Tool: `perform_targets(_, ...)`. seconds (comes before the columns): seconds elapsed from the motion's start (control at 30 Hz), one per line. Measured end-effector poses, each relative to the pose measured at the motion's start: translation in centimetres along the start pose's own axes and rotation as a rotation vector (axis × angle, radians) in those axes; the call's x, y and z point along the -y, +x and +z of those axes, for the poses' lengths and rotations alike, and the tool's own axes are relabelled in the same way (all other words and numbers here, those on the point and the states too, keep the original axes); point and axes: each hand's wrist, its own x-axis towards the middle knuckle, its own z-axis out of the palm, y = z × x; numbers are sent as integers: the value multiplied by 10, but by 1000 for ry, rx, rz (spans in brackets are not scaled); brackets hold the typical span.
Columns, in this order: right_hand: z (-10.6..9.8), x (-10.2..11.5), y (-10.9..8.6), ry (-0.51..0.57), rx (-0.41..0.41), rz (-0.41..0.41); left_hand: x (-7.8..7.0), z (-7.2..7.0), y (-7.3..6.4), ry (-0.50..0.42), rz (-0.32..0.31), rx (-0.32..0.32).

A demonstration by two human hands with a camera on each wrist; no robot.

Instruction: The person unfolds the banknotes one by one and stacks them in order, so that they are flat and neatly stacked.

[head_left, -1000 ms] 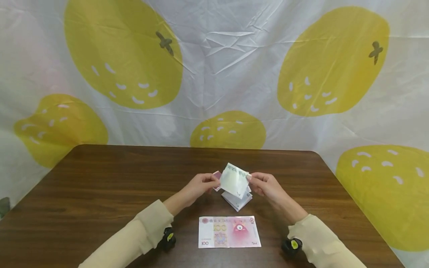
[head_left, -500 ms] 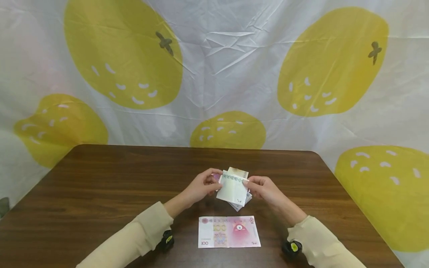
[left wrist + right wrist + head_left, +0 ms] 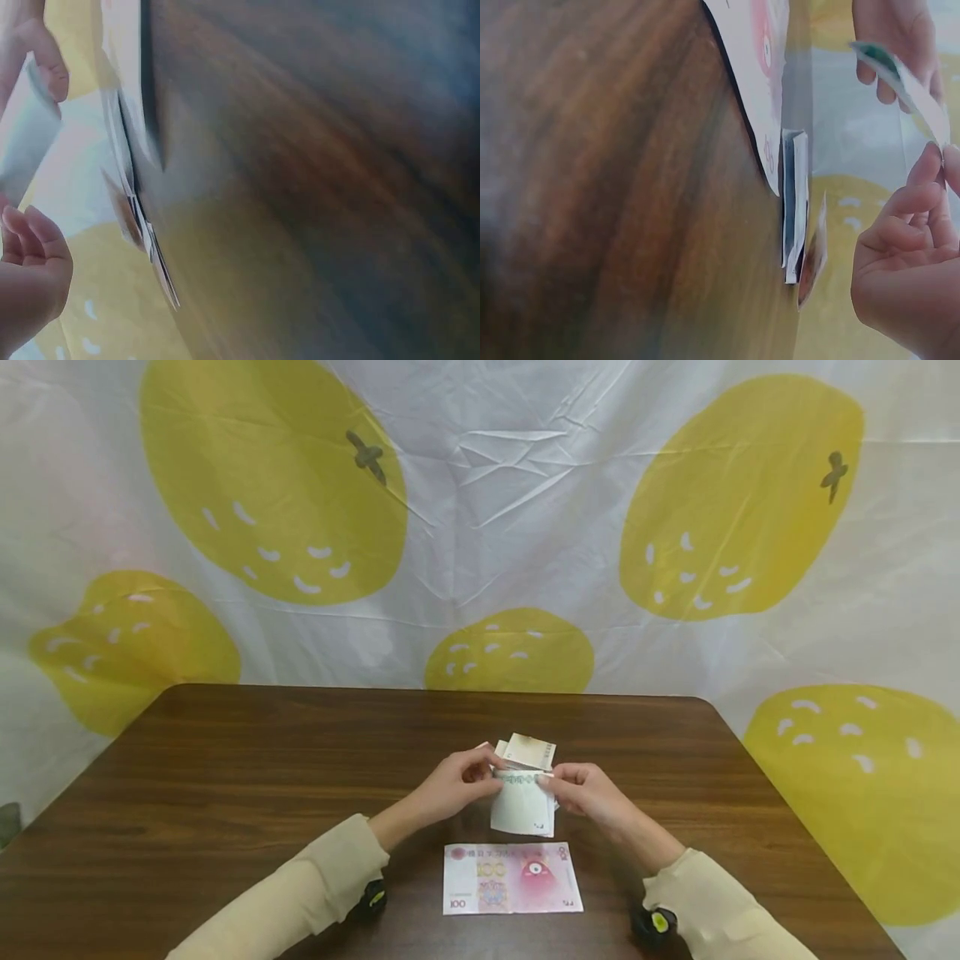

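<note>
A pale green-white folded banknote [image 3: 522, 807], apparently play money, is stretched between both hands. My left hand [image 3: 453, 783] pinches its left edge between thumb and fingers, and my right hand [image 3: 596, 795] pinches the right edge. In the right wrist view the same banknote [image 3: 917, 94] hangs raised above the table. Behind and beneath it lies a small pile of folded banknotes [image 3: 530, 752], a cream one uppermost; the held note hides part of this pile. A flat pink 100 banknote [image 3: 513, 878] lies nearer to me, touched by neither hand.
The brown wooden table [image 3: 262, 760] spreads out on both sides of the hands. Past its far edge hangs a white cloth [image 3: 517, 527] printed with yellow fruit. A black wrist device [image 3: 654, 923] sits at the right cuff.
The held banknote has turned from slanted to nearly square and come down toward me. More of the cream note behind it now shows. The pink banknote has stayed put.
</note>
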Motion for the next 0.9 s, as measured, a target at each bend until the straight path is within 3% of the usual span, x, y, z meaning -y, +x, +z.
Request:
perform_targets(0.3, 0, -3, -5, -13, 15, -28, 3, -6, 0, -154, -106, 68)
perform_targets(0.53, -4, -5, -7, -21, 36, -16, 28, -15, -1, -202, -160, 180)
perform_targets(0.73, -7, -5, -9, -38, 51, 0, 34, -28, -7, -201, -221, 228)
perform_targets(0.9, -8, -3, -12, -47, 58, 9, 37, -37, -11, -159, -213, 224)
